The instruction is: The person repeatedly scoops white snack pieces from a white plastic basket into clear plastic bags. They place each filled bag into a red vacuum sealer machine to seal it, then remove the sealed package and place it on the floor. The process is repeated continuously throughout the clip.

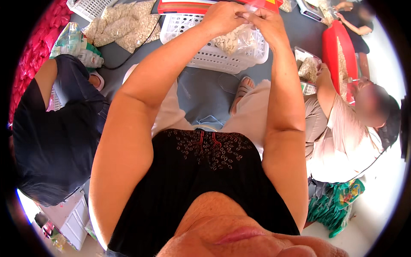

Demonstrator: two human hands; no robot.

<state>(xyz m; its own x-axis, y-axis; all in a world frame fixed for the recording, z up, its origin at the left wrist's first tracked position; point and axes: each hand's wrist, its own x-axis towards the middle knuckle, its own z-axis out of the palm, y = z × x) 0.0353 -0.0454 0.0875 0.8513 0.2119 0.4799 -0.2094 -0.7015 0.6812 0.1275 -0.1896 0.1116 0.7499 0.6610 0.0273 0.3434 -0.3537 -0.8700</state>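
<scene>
Both arms reach far forward over a white plastic basket (222, 64). My left hand (222, 18) and my right hand (269, 25) meet at the gathered top of a clear plastic bag (236, 40), fingers pinched on its film. Pale, flat pieces like seeds or shelled nuts fill the lower part, which rests in or over the basket. Just beyond my hands lies a long red thing (182, 6), perhaps a device, partly hidden by my left hand. Its kind I cannot make out.
Filled clear bags (124, 26) lie at the far left beside a black cord. At right, a co-worker in a light shirt (338, 132) handles a filled bag (308, 68) near a red tub (338, 55). Another person in dark clothes (60, 141) sits close on the left.
</scene>
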